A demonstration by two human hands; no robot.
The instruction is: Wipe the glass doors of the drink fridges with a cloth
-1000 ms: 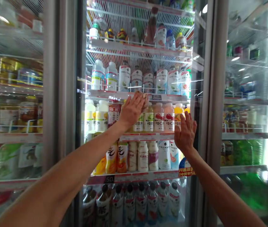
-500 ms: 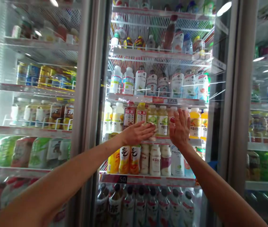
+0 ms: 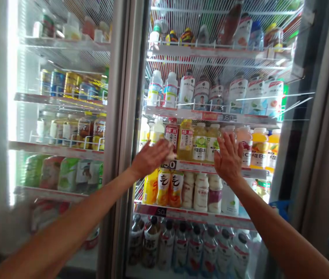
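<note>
My left hand is stretched out with its fingers extended, in front of the middle shelf of a glass-fronted drinks fridge. A small pale patch shows by its fingertips; I cannot tell whether it is a cloth or a reflection. To the right, my right hand is raised flat, palm toward the glass door, fingers upright and apart. Whether either palm touches the glass is unclear. Between the hands, behind the glass, stand a yellow drink bottle and a green-labelled bottle. Orange drink bottles stand right of my right hand.
A metal door frame runs upright left of centre. Beyond it, another lit fridge section has shelves of cans and bottles. Dark-capped bottles line the bottom shelf. Another dark frame stands at the right.
My left hand has moved left, away from my right hand, which stays raised in front of the bottles. The view has shifted, so the fridge sits further right.
</note>
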